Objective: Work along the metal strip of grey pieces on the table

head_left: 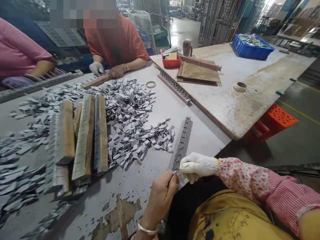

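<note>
My left hand [161, 195], bare with a bracelet at the wrist, is closed in a pinch on a small grey metal piece [176, 172] at the near end of a long slotted strip [182, 141]. The strip lies on the grey table [200, 133], running away from me. My right hand [196, 166], in a white knit glove with a floral sleeve, grips that near end of the strip with curled fingers. A loose heap of small grey metal pieces [140, 140] lies just left of the strip.
Several wooden slotted bars [85, 136] stand stacked at the left among more metal pieces. Across the table a person in orange [117, 43] works on another bar. A second table [237, 83] holds boards, a red bin, a blue crate and tape rolls.
</note>
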`<state>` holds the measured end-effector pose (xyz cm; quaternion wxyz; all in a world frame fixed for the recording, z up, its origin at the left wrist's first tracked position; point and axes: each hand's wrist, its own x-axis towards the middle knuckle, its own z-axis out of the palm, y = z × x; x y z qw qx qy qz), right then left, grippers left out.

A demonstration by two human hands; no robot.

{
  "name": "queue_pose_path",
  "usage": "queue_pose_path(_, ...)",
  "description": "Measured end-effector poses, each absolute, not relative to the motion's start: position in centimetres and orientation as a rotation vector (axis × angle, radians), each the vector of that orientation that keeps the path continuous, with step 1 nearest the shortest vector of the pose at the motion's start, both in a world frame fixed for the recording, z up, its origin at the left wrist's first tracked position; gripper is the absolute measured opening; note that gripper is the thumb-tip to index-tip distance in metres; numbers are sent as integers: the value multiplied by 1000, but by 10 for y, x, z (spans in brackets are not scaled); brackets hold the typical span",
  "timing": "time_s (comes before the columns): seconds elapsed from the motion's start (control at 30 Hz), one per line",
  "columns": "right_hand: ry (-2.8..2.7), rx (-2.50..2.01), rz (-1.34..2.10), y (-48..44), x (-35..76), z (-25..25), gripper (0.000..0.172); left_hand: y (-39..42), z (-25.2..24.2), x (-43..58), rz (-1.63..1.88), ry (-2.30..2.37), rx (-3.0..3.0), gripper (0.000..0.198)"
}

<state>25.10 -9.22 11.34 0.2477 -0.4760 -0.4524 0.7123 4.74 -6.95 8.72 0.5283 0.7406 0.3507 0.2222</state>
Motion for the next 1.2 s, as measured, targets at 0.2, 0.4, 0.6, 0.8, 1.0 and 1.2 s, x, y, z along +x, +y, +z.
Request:
queue_pose_path(0.2,-1107,-1372,2050,-91,245,107,38,-76,72,58,599,866,1908,39)
queue_pose_path(0.4,-1237,-1683,1501,-48,286,99,39,-61,51,66,542,1044,1839,47)
queue_pose_path(0.6,-2138,-2149,786,-10,307,83,49,-69,14,67,403,979,1903,63)
queue_pose_path(0.8,-2426,-2359,648,6,284,91,56,-72,10,67,447,976,1952,59)
queue_pose_path(1.0,-2490,-2364,688,22,276,79,51,-73,16,66,402,972,1890,60)
queue_pose_path(1.2,-2465,-2347,624,9,275,67,58,-41,32,60,389,1021,1737,51)
